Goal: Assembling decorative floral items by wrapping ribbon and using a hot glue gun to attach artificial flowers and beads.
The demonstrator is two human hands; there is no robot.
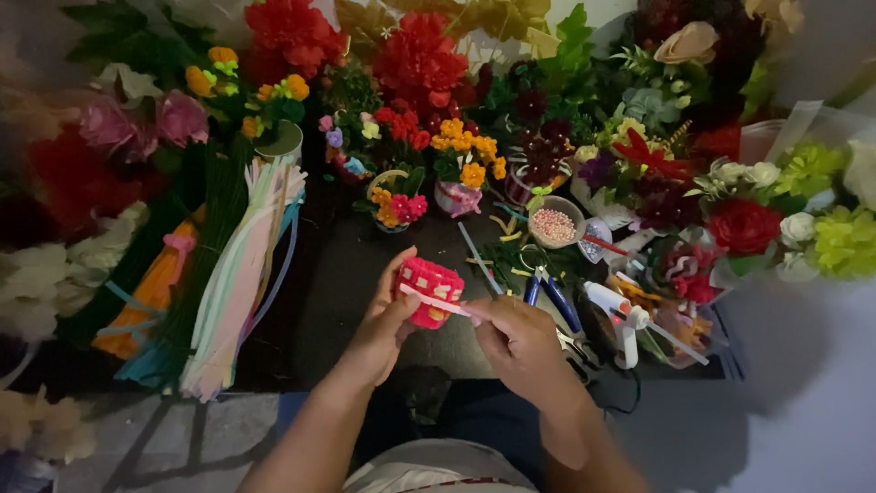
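The left hand (388, 315) grips a small pink basket (431, 290) from the left, raised above the dark tabletop (338, 274). The right hand (516, 338) pinches a pink strip (436, 300) lying across the basket's front, just right of it. Blue pliers (547, 297) lie nearby.

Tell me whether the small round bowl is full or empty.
Full: the small round bowl is heaped with pale pink beads up to its rim.
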